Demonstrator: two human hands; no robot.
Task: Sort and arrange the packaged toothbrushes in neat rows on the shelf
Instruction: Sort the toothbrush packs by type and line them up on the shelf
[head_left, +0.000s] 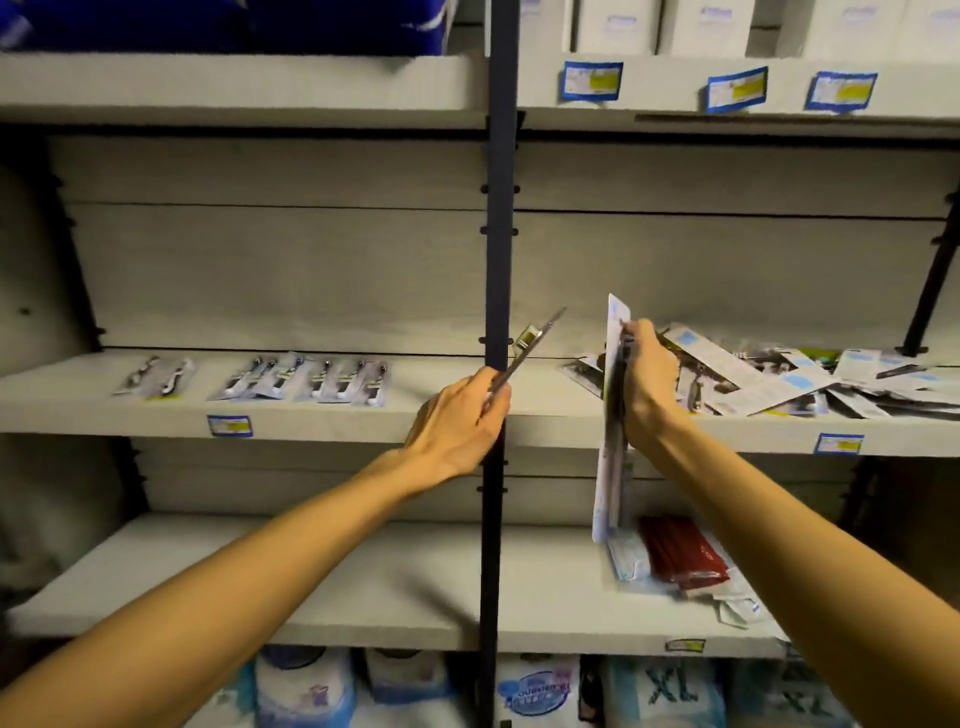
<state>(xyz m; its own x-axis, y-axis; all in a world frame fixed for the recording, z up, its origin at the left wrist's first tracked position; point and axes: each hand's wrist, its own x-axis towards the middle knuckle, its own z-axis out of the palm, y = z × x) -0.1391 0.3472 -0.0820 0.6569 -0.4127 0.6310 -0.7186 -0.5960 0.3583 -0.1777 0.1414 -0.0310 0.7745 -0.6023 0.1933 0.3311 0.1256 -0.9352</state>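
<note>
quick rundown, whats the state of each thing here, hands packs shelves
left hand: shut on one slim clear toothbrush pack, tilted
right hand: shut on long white-backed toothbrush pack, held upright, edge-on
flat-lying toothbrush packs on left shelf: side by side in a row
loose toothbrush packs on right shelf: jumbled, overlapping
dark red packet: lying on lower shelf

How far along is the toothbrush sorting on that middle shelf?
Early. Done: a row of flat packaged toothbrushes lies left of the dark upright post. In hand: the left hand holds one thin package; the right hand grips a tall upright package. Left: the jumbled pile of carded packages on the right.
</note>
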